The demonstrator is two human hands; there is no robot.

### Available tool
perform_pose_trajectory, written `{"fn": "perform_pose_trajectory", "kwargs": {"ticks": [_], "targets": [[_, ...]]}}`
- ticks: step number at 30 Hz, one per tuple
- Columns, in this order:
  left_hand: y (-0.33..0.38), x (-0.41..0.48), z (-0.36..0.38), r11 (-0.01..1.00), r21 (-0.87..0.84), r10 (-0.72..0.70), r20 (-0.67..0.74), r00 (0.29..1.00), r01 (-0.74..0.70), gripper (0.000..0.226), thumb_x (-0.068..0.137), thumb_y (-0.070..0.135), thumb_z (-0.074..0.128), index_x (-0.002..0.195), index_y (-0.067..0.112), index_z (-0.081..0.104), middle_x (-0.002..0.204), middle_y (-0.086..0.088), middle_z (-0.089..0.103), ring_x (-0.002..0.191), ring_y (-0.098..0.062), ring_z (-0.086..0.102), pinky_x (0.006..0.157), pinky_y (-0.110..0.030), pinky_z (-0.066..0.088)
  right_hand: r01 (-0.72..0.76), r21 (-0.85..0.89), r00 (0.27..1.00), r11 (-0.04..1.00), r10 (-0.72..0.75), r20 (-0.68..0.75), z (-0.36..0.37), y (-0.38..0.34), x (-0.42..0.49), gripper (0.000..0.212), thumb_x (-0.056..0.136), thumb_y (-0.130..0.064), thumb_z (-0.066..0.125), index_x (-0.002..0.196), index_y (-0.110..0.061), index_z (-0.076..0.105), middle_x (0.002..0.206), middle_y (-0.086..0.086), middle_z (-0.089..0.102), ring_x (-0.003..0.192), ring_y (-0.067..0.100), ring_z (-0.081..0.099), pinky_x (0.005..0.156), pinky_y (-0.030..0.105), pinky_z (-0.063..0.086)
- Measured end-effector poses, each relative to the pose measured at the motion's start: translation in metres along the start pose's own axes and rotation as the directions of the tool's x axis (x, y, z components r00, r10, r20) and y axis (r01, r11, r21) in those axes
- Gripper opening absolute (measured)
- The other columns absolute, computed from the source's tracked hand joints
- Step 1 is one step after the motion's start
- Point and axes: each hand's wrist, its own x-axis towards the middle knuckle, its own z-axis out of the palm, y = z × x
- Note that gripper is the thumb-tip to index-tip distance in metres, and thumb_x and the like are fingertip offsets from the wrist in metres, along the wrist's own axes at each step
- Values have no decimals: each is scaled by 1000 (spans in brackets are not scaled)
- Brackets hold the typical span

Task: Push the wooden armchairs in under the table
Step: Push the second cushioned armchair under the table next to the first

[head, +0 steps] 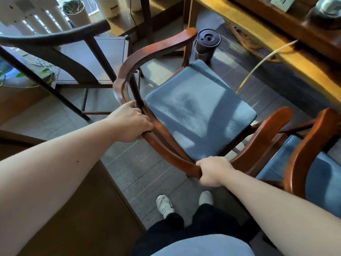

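A reddish wooden armchair (166,145) with a blue seat cushion stands in the middle of the view, its curved back rail toward me. My left hand (129,122) grips the rail on the left side. My right hand (212,170) is closed around the rail nearer my body. The long wooden table (267,43) runs along the upper right, its edge beyond the chair's front. A second wooden armchair (302,157) with a blue seat stands at the right, close beside the first.
A dark-framed chair (83,58) stands at the upper left, close to the armchair's left arm. A black cylindrical container (206,43) sits on the floor by the table. A yellowish cable (258,65) hangs from the table edge. A brown cabinet (73,209) is at my lower left.
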Motion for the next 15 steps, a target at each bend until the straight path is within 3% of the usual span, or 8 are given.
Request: {"fn": "perform_pose_trajectory", "kwargs": {"ticks": [5,10,15], "targets": [[13,46,-22,996,-82,18,-100,995,-26,12,75,30,59,86,33,60,88,15,66,90,-22,60,95,-45,34,-31,-35,999,999,31,18,-16,55,-1,24,64,-44,60,84,-31,56,91,-2,71,93,25,66,69,30,43],[14,81,-37,993,-107,46,-84,995,-55,16,79,32,57,95,33,58,95,16,65,94,-19,59,81,-37,42,-27,-3,999,1000,27,24,-30,91,-3,25,66,-46,62,76,-30,47,88,-4,69,90,24,66,66,30,41],[6,86,-30,981,-124,139,-93,986,-150,22,82,40,52,101,31,58,92,13,65,87,-19,59,71,-35,47,5,28,1000,1000,-6,15,-29,97,-2,25,66,-46,61,81,-30,50,84,-5,66,87,25,66,68,32,43]]}}
